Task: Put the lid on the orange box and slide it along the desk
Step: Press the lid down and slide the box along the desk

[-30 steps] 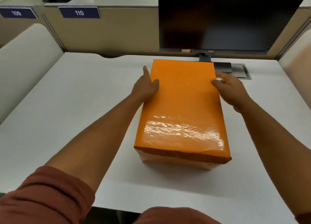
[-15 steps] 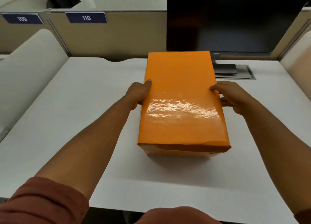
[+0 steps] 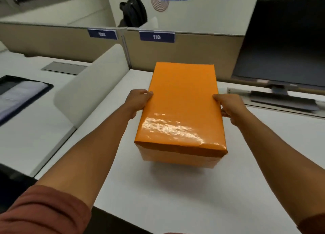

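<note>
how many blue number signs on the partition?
2. One blue sign, its digits blurred, is on the left partition panel; the other, reading 110, sits right of it. More may lie outside the frame.

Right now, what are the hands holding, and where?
Both hands, left hand and right hand, hold the lidded orange box by its long sides, near the middle.

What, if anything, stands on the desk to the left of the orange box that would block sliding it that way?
Nothing visible. The desk is bare from the box to the white divider at its left edge. Both hands, left and right, grip its sides.
</note>
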`<move>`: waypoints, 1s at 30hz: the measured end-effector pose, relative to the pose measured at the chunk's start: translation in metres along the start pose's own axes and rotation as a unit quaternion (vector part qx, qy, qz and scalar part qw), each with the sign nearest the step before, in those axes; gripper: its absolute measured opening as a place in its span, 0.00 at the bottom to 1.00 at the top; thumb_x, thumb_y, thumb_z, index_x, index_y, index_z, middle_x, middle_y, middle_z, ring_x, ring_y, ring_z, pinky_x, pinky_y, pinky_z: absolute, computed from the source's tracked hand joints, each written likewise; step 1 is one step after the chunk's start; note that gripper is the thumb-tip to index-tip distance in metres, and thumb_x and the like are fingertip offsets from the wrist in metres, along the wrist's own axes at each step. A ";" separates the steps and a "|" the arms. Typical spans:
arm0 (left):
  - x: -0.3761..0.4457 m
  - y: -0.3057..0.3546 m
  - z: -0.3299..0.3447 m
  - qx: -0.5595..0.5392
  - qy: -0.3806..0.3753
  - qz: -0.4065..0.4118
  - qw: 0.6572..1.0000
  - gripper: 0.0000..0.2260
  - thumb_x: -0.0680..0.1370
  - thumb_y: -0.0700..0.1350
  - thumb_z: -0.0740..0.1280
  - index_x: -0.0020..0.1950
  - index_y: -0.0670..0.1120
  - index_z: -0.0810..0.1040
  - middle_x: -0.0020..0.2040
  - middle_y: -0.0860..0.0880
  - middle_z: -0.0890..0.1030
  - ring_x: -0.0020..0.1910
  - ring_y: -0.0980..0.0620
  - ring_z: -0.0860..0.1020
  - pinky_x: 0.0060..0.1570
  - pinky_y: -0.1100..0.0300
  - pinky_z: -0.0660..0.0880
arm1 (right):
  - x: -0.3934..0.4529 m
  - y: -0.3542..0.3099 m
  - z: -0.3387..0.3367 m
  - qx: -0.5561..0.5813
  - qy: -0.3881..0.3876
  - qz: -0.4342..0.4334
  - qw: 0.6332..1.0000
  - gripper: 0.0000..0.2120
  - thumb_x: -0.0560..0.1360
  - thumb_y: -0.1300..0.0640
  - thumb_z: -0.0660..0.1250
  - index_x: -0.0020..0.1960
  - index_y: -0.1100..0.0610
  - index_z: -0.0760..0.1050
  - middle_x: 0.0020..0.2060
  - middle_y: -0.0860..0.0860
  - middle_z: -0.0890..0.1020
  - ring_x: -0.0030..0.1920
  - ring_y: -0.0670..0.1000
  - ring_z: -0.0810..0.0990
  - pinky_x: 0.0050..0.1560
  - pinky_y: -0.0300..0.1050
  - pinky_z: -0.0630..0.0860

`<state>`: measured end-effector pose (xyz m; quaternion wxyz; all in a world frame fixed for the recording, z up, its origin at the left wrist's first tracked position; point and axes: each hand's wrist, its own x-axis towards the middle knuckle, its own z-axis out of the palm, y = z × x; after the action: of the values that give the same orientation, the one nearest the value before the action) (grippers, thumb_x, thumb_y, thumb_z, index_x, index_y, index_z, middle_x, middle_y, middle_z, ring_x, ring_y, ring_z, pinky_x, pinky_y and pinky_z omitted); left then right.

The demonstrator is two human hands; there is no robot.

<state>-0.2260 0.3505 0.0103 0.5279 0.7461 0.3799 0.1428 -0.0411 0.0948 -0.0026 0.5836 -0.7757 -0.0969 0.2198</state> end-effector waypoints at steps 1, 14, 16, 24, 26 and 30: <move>0.004 -0.008 -0.014 0.005 0.007 0.002 1.000 0.20 0.80 0.51 0.66 0.69 0.42 0.75 0.63 0.42 0.80 0.58 0.43 0.79 0.61 0.46 0.76 | 0.003 -0.002 0.018 0.001 -0.001 -0.001 1.000 0.09 0.77 0.50 0.68 0.41 0.53 0.76 0.41 0.52 0.81 0.41 0.52 0.81 0.35 0.45 0.76; 0.102 -0.049 -0.153 0.132 0.077 0.008 0.988 0.15 0.84 0.48 0.58 0.58 0.40 0.80 0.58 0.37 0.81 0.56 0.37 0.78 0.55 0.49 0.74 | 0.042 -0.024 0.209 0.016 -0.039 0.004 0.999 0.09 0.77 0.47 0.67 0.45 0.53 0.77 0.43 0.50 0.81 0.46 0.55 0.82 0.49 0.55 0.82; 0.119 -0.052 -0.167 0.145 0.088 -0.007 0.986 0.16 0.84 0.47 0.57 0.62 0.39 0.79 0.59 0.37 0.80 0.57 0.37 0.77 0.57 0.48 0.74 | 0.051 -0.026 0.231 0.010 -0.055 -0.004 0.998 0.09 0.78 0.46 0.65 0.48 0.52 0.77 0.43 0.48 0.81 0.47 0.54 0.82 0.49 0.54 0.81; 0.165 -0.071 -0.195 0.195 0.107 -0.029 0.975 0.18 0.83 0.45 0.57 0.68 0.36 0.72 0.66 0.33 0.75 0.64 0.33 0.73 0.62 0.43 0.72 | 0.068 -0.024 0.285 0.024 -0.074 -0.005 0.997 0.12 0.80 0.48 0.62 0.58 0.53 0.77 0.53 0.50 0.82 0.50 0.54 0.82 0.48 0.50 0.81; 0.167 -0.076 -0.194 0.250 0.090 -0.023 0.964 0.21 0.83 0.47 0.57 0.73 0.39 0.67 0.72 0.36 0.71 0.69 0.35 0.70 0.65 0.44 0.69 | 0.068 -0.022 0.294 0.031 -0.068 -0.003 0.997 0.19 0.80 0.48 0.63 0.67 0.55 0.74 0.58 0.50 0.80 0.55 0.55 0.81 0.53 0.53 0.81; 0.163 -0.082 -0.188 0.407 0.169 0.029 0.897 0.17 0.82 0.50 0.59 0.67 0.43 0.74 0.67 0.39 0.71 0.66 0.38 0.67 0.61 0.45 0.68 | 0.065 -0.022 0.312 0.016 -0.016 -0.002 1.000 0.21 0.80 0.46 0.63 0.70 0.52 0.71 0.60 0.50 0.78 0.56 0.54 0.79 0.57 0.57 0.79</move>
<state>-0.2664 0.6084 -0.0187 0.1022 0.8709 0.4668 0.1148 -0.1232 0.3973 -0.0660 0.5946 -0.7627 -0.1043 0.2322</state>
